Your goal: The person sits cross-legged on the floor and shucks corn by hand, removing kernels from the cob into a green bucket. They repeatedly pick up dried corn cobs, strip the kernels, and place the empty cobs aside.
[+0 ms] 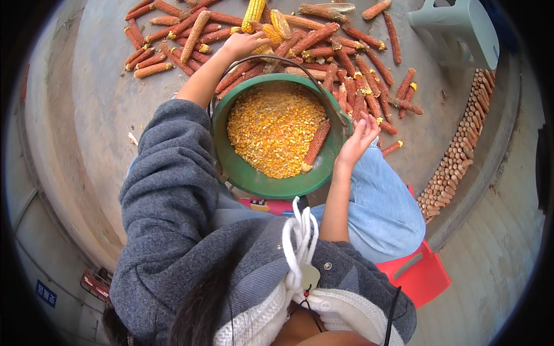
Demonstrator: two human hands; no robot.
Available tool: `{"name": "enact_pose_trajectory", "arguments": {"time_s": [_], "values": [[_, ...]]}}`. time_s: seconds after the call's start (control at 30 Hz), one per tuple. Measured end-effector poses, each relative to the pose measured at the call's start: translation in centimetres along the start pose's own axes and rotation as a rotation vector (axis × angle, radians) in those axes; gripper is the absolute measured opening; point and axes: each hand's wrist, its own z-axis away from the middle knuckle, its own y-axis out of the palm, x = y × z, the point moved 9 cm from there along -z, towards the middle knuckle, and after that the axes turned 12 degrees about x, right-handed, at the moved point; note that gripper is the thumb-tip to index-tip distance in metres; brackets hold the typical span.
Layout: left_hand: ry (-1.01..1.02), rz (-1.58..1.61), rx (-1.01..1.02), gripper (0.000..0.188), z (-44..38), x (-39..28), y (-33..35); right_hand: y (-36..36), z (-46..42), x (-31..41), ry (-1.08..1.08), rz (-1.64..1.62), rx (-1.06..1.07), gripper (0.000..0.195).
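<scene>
A green bucket point(275, 188) stands between my knees, holding loose yellow corn kernels point(272, 129). One red corncob point(317, 145) leans against its inner wall on the right. My left hand point(244, 45) reaches over the far side to the pile, close to a full yellow ear point(254, 15) and a partly shelled ear point(272, 33). Its fingertips overlap the ears, and whether they grip one is unclear. Beside the bucket's right rim, my right hand point(359, 137) is raised with loosely bent fingers and nothing in it. The wire handle point(303, 67) arches over the far rim.
Stripped red cobs point(314, 39) lie heaped on the concrete floor point(104, 86) beyond the bucket. A pale plastic stool point(458, 28) stands at the far right. Stacked cobs point(454, 160) line the right-hand wall. Red plastic seating point(422, 274) shows under me.
</scene>
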Motion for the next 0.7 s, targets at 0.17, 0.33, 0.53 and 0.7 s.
{"name": "enact_pose_trajectory", "arguments": {"time_s": [0.17,0.33,0.53,0.7], "values": [[-0.044,-0.131,0.025,0.041,-0.6,1.1,2.1,0.2,0.1,0.2,-0.017,0.016,0.008,0.024],[0.034,-0.219,0.066,0.056,0.2,-0.3,1.4,0.0,0.5,0.4,-0.06,0.024,0.031,0.024],[0.021,-0.139,-0.079,0.048,2.2,1.3,3.4,-1.2,1.1,-0.4,0.004,-0.037,0.006,0.023],[-0.144,0.482,-0.165,0.035,6.2,4.0,2.1,-0.6,1.3,0.1,-0.076,-0.03,0.037,0.021]]}}
